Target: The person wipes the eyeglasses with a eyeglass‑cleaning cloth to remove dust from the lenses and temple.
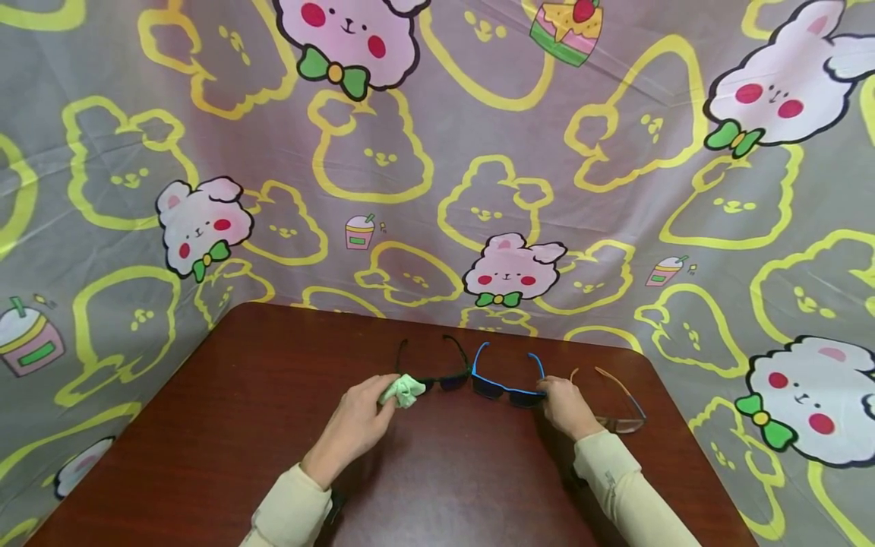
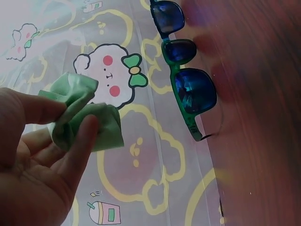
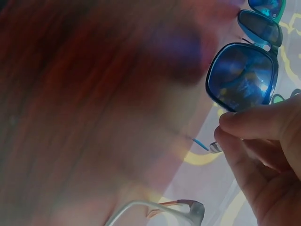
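Note:
My left hand [image 1: 355,418] pinches a crumpled light green cloth [image 1: 405,390] between thumb and fingers, also close up in the left wrist view. Just behind the cloth lie dark green sunglasses [image 1: 454,381], whose blue mirrored lenses show in the left wrist view. Next to them, blue-framed sunglasses [image 1: 507,389] rest with their temples spread toward the back. At their right corner my right hand [image 1: 569,409] grips the frame; in the right wrist view, thumb and fingertip meet at the edge of the blue sunglasses [image 3: 242,77].
Right of my right hand stands another pair of glasses [image 1: 625,425] with orange-brown temples, partly hidden by the hand. All of it is on a dark reddish wooden table [image 1: 273,380]. A patterned curtain [image 1: 437,213] rises along the table's back and sides.

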`<state>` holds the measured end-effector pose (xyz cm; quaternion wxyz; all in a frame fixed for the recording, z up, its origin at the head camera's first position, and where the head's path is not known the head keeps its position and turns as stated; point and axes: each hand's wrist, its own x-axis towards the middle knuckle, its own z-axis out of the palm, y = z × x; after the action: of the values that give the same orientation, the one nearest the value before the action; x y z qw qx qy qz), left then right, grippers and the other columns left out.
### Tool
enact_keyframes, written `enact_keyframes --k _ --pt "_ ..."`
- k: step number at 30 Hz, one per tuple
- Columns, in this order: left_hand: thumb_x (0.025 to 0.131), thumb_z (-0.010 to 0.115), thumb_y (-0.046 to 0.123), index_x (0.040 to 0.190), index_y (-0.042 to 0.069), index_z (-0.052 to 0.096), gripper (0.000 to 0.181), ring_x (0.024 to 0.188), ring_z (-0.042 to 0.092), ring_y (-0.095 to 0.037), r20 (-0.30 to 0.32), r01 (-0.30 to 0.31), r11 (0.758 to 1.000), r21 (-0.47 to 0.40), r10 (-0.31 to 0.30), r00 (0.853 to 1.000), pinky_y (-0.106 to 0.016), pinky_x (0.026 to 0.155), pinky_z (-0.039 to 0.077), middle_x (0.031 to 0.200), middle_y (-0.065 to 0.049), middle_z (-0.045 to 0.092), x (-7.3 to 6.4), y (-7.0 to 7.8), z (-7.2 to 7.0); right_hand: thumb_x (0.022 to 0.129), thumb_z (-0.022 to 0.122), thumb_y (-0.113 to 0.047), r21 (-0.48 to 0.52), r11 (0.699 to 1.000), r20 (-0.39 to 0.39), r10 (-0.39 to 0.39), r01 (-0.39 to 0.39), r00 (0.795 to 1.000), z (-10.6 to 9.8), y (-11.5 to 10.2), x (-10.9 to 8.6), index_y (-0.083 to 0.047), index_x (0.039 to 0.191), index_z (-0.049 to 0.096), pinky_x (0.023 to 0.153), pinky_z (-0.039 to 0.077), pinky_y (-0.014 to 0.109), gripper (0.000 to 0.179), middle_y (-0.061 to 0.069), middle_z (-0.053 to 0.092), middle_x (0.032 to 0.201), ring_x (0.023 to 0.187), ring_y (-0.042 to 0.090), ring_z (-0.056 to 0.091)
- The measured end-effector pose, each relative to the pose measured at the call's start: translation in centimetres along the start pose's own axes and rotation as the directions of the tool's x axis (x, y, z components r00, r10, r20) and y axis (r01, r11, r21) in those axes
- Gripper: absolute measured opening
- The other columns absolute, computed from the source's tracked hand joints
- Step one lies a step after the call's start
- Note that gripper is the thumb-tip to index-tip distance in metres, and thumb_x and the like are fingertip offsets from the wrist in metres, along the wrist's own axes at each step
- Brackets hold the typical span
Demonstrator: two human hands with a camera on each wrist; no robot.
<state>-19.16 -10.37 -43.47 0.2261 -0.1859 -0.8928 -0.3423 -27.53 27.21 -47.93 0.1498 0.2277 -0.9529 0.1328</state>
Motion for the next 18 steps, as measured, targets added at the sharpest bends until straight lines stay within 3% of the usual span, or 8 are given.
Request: enact_keyframes --k 7,18 --pt "0.079 0.066 0.001 0.106 0.008 0.068 0.028 0.076 0.057 -0.010 -0.021 0.032 0.997 -0.064 -0.033 0.999 -0.030 0.067 0.049 0.092 0.002 0.064 0.1 0.0 0.0 0.070 0.071 0.013 -0.011 0.995 -0.048 -0.096 0.095 0.994 -0.2 0.0 -0.3 0.002 0.089 0.071 0.073 0.054 0.042 0.022 0.011 0.067 0.094 0.086 0.029 0.066" --pt "0.072 0.056 -0.007 0.108 0.010 0.068 0.042 0.080 0.054 -0.011 0.097 0.149 0.975 -0.166 -0.134 0.986 -0.028 0.069 0.046 0.101 0.000 0.065 0.1 0.3 -0.5 0.073 0.074 0.008 -0.010 0.969 -0.164 -0.246 0.248 0.955 -1.5 -0.4 -0.7 0.001 0.095 0.070 0.072 0.054 0.037 0.024 0.008 0.066 0.095 0.083 0.023 0.066"
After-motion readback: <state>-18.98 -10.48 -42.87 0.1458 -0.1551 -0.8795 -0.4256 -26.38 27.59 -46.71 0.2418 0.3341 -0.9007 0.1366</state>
